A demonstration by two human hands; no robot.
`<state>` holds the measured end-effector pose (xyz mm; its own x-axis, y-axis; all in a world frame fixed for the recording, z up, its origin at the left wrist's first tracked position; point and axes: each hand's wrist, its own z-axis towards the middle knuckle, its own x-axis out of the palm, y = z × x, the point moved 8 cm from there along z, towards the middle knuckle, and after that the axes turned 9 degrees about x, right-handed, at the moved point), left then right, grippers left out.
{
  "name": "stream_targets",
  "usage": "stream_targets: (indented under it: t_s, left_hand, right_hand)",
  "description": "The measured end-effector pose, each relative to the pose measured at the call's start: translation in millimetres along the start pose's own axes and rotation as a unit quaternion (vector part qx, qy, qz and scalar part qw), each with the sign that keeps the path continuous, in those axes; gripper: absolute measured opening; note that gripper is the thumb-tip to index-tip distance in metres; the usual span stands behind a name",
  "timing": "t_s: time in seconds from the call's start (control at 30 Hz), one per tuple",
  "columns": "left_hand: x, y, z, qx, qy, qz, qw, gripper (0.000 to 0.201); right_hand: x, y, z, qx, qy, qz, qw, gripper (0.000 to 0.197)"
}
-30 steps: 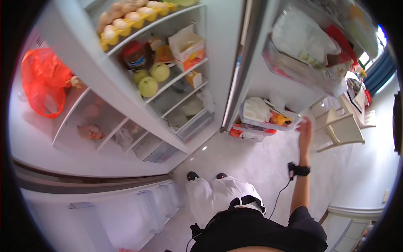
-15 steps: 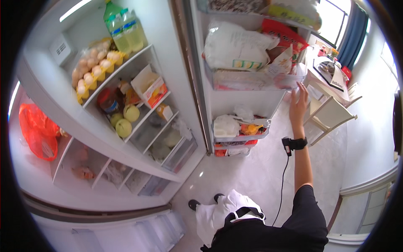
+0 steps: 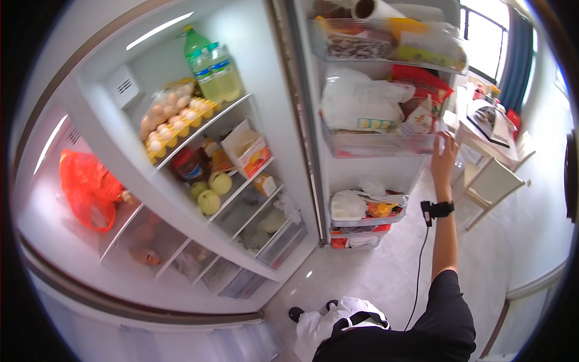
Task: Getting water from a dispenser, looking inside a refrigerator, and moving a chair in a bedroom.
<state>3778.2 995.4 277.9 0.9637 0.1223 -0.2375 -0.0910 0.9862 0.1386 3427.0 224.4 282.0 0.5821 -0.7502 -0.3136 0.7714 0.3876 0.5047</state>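
Observation:
My right hand (image 3: 445, 149) is stretched forward at the outer edge of the refrigerator door (image 3: 380, 171), beside the corner of a clear door bin (image 3: 386, 145). Its fingers are bent round that edge, and the fingertips are partly hidden. A black strap with a small device (image 3: 436, 209) is on the right wrist, and a cable hangs from it. In that bin stand a white plastic bag (image 3: 359, 105) and a red package (image 3: 422, 78). A lower bin holds a white bag (image 3: 348, 204) and an orange packet (image 3: 382, 209). My left hand is out of view.
Inside the open refrigerator are eggs in a yellow tray (image 3: 175, 134), bottles (image 3: 220, 72), green round fruit (image 3: 208, 202) and an open carton (image 3: 247, 151). A red bag (image 3: 90, 187) lies in the left compartment. Beyond the door stand a chair (image 3: 491, 187) and a table (image 3: 476, 130).
My view has tilted up, so the refrigerator and its door appear lower and further right. The right hand's spread fingers have bent round the door's edge.

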Motion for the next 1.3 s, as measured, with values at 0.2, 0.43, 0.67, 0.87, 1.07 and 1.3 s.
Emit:
stream_targets:
  t_s: [0.2, 0.43, 0.67, 0.87, 1.07, 1.3]
  left_hand:
    - [-8, 1, -2, -0.026, 0.031, 0.022, 0.999, 0.045]
    - [-31, 6, -28, -0.096, 0.06, -0.036, 0.993, 0.034]
    - [-85, -47, -27, -0.078, 0.07, 0.007, 0.994, 0.04]
    - [-131, -107, -18, -0.076, 0.114, -0.107, 0.985, 0.046]
    - [-195, -82, -58, -0.169, -0.037, -0.057, 0.983, 0.039]
    - [-151, -43, -179, -0.421, 0.06, -0.32, 0.847, 0.059]
  right_hand:
    - [23, -52, -8, -0.216, -0.067, -0.101, 0.969, 0.05]
    - [-5, -32, -4, -0.079, -0.071, -0.039, 0.994, 0.029]
    - [-21, -4, -26, -0.1, -0.057, -0.017, 0.993, 0.028]
    - [-37, 16, -41, -0.13, -0.016, -0.005, 0.991, 0.028]
    - [-52, -13, -47, -0.049, 0.037, 0.2, 0.978, 0.035]
    - [79, -214, -44, 0.286, 0.184, 0.464, 0.818, 0.061]
